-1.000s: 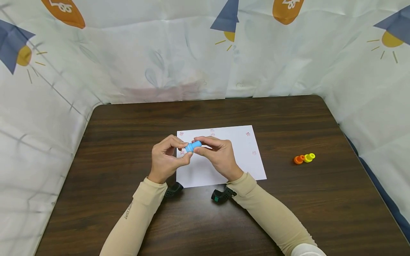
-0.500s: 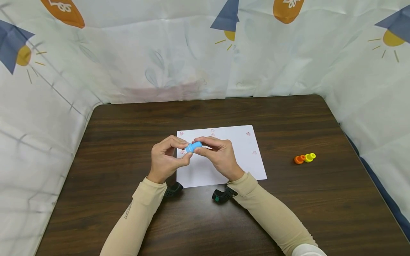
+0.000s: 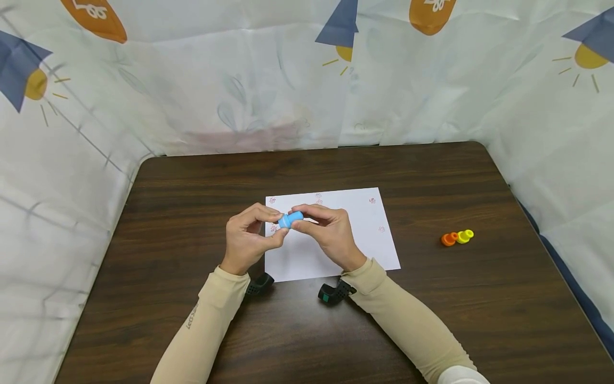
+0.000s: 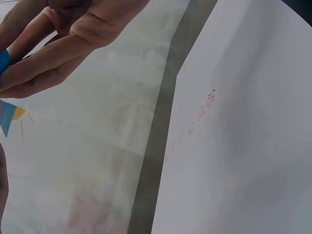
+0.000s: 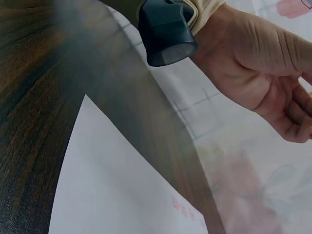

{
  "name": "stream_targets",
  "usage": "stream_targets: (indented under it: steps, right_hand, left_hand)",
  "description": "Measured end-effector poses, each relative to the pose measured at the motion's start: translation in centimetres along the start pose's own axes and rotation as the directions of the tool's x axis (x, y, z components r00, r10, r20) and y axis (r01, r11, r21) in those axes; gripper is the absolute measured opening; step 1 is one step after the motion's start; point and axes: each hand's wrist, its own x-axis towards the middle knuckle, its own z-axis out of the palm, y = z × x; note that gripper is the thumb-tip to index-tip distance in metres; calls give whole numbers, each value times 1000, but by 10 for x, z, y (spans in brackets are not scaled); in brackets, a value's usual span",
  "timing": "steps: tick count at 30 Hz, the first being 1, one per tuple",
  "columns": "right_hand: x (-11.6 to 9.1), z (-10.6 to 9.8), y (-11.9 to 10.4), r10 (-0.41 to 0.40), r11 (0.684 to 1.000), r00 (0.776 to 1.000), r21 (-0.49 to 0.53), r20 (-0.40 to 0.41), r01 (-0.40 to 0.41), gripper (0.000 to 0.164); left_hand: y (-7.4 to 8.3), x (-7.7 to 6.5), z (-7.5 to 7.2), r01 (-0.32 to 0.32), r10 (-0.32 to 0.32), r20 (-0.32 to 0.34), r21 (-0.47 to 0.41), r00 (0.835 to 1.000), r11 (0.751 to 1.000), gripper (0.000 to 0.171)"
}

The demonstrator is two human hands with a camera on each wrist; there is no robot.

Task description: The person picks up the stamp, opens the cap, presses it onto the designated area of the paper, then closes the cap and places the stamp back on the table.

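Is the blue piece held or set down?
Held: the left hand and right hand both pinch the blue piece, one at each end.

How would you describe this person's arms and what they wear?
Left sleeve and right sleeve are beige; small dark lettering marks the left. White cloth shows at the right one's upper end. A black device sits at each wrist, the right with a green patch. The left grip and right grip are ungloved.
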Motion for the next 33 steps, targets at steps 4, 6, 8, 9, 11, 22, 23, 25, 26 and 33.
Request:
stream_targets:
  steps: [4,6,8,9,11,22,23,25,26,33]
  right_hand:
    - [1,0,0,12,1000,1000,13,-3,-12,43]
    - [1,1,1,11,1000,1000,13,-7,-11,47]
    - [1,2,1,12,1000,1000,16,-12,-12,49]
    - [1,2,1,13,1000,1000,20,-14,-13,49]
    - [1,3,2,18,999,1000,32,-15,-17,49]
    - [2,6,0,22,999,999,42,-49,-20,36]
    - [3,6,1,26,999,998,40,-56,-24,36]
    - [3,7,1,37,999,997,41,-68,-34,35]
    - [4,8,1,39,998,997,42,-70,-36,35]
    - [7,17,6,45,999,997,13,-55,-45,32]
  left_hand:
    - [1,1,0,-2,2,1,0,1000,1000,39]
    - [2,1,-2,-9,9,-4,4,1000,1000,37]
    - [3,1,-4,-15,15,-7,9,1000,1000,35]
    - [3,1,-5,-15,15,-6,10,1000,1000,34]
    - [4,2,-7,-12,12,1,13,1000,1000,32]
    - [10,6,-14,16,-16,12,32,1000,999,31]
    - [11,6,-15,16,-17,9,34,1000,999,32]
    - [13,7,-16,16,-16,2,30,1000,999,33]
    - [14,8,-16,13,-13,-1,27,1000,1000,34]
    - [20,11,-22,-16,16,-30,-8,999,1000,35]
